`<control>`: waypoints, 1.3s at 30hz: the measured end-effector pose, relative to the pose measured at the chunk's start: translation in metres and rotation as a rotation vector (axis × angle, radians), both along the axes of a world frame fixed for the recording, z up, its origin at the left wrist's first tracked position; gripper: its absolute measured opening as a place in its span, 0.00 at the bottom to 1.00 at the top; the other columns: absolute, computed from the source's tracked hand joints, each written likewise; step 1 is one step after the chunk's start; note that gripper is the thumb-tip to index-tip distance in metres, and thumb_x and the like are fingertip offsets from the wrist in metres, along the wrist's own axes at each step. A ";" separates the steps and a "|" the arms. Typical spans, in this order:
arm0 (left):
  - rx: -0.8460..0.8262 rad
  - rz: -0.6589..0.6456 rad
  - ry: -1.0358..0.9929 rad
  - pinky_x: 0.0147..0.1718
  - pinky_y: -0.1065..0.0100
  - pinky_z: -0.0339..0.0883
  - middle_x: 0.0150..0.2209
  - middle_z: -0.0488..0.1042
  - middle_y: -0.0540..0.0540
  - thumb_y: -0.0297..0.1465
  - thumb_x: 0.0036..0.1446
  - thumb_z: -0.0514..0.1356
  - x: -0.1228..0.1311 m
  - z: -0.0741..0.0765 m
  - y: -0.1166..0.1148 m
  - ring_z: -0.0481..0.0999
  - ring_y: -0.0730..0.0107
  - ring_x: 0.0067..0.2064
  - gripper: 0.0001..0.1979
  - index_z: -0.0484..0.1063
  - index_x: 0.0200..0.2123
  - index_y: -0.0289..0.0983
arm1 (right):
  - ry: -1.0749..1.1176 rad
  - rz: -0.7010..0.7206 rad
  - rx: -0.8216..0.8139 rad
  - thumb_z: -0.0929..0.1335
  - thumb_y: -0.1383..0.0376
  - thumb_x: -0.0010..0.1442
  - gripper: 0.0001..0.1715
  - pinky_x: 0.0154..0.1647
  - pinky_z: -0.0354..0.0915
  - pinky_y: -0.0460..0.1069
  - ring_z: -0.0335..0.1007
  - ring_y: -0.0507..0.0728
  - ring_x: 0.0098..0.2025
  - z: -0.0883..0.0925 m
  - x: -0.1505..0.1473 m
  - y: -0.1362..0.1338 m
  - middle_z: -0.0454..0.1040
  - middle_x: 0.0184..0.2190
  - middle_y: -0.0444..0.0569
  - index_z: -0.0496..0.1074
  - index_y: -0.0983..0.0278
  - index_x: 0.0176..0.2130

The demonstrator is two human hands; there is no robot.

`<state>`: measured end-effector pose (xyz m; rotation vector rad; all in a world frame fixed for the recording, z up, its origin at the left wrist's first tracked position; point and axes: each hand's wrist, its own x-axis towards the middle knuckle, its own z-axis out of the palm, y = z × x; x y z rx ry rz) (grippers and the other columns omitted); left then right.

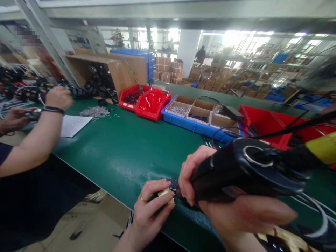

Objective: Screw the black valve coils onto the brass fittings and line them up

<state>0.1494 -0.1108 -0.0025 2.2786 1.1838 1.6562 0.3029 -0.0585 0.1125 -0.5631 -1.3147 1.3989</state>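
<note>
fingers of the left hand [150, 205] are pinching a cream-coloured block [163, 192], and those of the right hand [223, 215] are wrapping around a black cylindrical tool [223, 176].

the block is sitting over the near edge of the green tabletop [112, 150], with a dark piece [173, 182] showing just beside it; the right hand is hiding the tool's tip. a cord with a yellow sleeve [322, 147] is running from the tool toward the right. beyond, a blue tray [190, 126] is holding small parts in compartments, two red bins [148, 113] are standing to its left, and a cardboard box [131, 73] is holding dark parts. at the left, a co-worker's hand [59, 98] is hovering near a white sheet [73, 126] and scattered pale pieces [95, 112].
</note>
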 end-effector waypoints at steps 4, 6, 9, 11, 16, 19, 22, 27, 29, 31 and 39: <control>-0.025 -0.047 0.001 0.52 0.62 0.73 0.47 0.75 0.41 0.22 0.64 0.58 -0.003 -0.001 0.001 0.74 0.65 0.52 0.09 0.73 0.46 0.35 | 0.047 0.002 0.070 0.67 0.31 0.53 0.38 0.15 0.57 0.48 0.62 0.54 0.15 0.016 0.009 -0.005 0.70 0.16 0.46 0.76 0.62 0.31; -0.037 -0.071 -0.014 0.54 0.62 0.72 0.48 0.75 0.40 0.21 0.63 0.58 -0.002 -0.001 0.002 0.74 0.65 0.53 0.10 0.73 0.47 0.35 | 0.072 -0.027 0.090 0.66 0.37 0.59 0.32 0.15 0.58 0.47 0.63 0.53 0.15 0.028 0.016 -0.009 0.70 0.16 0.45 0.76 0.61 0.32; -0.058 -0.067 -0.047 0.57 0.58 0.71 0.47 0.76 0.42 0.24 0.62 0.61 0.000 0.000 0.002 0.76 0.65 0.51 0.09 0.73 0.46 0.36 | 0.152 -0.159 0.127 0.67 0.43 0.64 0.26 0.14 0.58 0.45 0.62 0.50 0.14 0.039 0.023 -0.013 0.68 0.16 0.43 0.76 0.61 0.32; -0.076 -0.036 -0.064 0.59 0.56 0.70 0.45 0.76 0.44 0.25 0.61 0.62 0.002 0.000 0.003 0.77 0.66 0.50 0.07 0.74 0.43 0.38 | 0.161 -0.211 0.126 0.67 0.42 0.64 0.27 0.14 0.58 0.45 0.61 0.50 0.14 0.039 0.025 -0.012 0.67 0.16 0.43 0.75 0.61 0.32; -0.168 0.020 -0.081 0.57 0.60 0.71 0.49 0.76 0.42 0.22 0.62 0.57 -0.002 0.000 0.006 0.76 0.66 0.52 0.11 0.73 0.46 0.38 | 0.119 -0.217 0.087 0.68 0.34 0.55 0.36 0.15 0.60 0.47 0.65 0.53 0.16 0.029 0.023 0.002 0.69 0.17 0.47 0.76 0.64 0.30; -0.170 0.078 -0.023 0.58 0.65 0.69 0.53 0.75 0.42 0.22 0.64 0.53 -0.009 -0.002 0.009 0.74 0.67 0.56 0.15 0.72 0.51 0.38 | 0.128 -0.247 0.077 0.68 0.30 0.50 0.40 0.11 0.59 0.46 0.64 0.54 0.14 0.026 0.014 0.011 0.69 0.15 0.48 0.75 0.65 0.26; -0.146 0.083 0.000 0.59 0.68 0.67 0.53 0.75 0.44 0.23 0.64 0.54 -0.011 -0.003 0.011 0.74 0.70 0.56 0.14 0.72 0.50 0.38 | 0.181 -0.290 0.049 0.67 0.29 0.48 0.43 0.06 0.54 0.44 0.60 0.52 0.09 0.030 0.004 0.014 0.65 0.11 0.47 0.70 0.65 0.18; -0.168 0.069 0.013 0.54 0.70 0.71 0.47 0.76 0.45 0.23 0.64 0.53 -0.005 -0.004 0.011 0.76 0.71 0.50 0.13 0.72 0.47 0.40 | 0.128 -0.256 0.026 0.71 0.29 0.42 0.43 0.06 0.55 0.44 0.59 0.52 0.09 0.033 -0.002 0.012 0.66 0.10 0.48 0.74 0.67 0.23; -0.174 0.071 0.043 0.53 0.70 0.72 0.46 0.75 0.45 0.23 0.65 0.51 -0.004 -0.003 0.012 0.76 0.70 0.49 0.15 0.72 0.48 0.41 | 0.137 -0.222 0.005 0.73 0.30 0.39 0.40 0.08 0.58 0.45 0.59 0.52 0.10 0.030 -0.003 0.013 0.67 0.12 0.46 0.72 0.64 0.23; -0.167 0.080 0.060 0.51 0.71 0.72 0.45 0.74 0.45 0.23 0.65 0.50 -0.003 -0.002 0.013 0.76 0.70 0.47 0.15 0.72 0.49 0.41 | 0.151 -0.203 -0.008 0.74 0.32 0.37 0.37 0.10 0.60 0.46 0.59 0.52 0.12 0.027 -0.004 0.014 0.66 0.13 0.43 0.69 0.61 0.21; -0.212 0.087 0.007 0.51 0.60 0.75 0.43 0.74 0.43 0.31 0.68 0.49 -0.006 -0.013 0.011 0.76 0.62 0.45 0.15 0.74 0.49 0.42 | 0.125 -0.131 -0.051 0.77 0.36 0.35 0.38 0.09 0.52 0.44 0.55 0.50 0.12 0.037 -0.011 0.013 0.61 0.13 0.40 0.59 0.60 0.17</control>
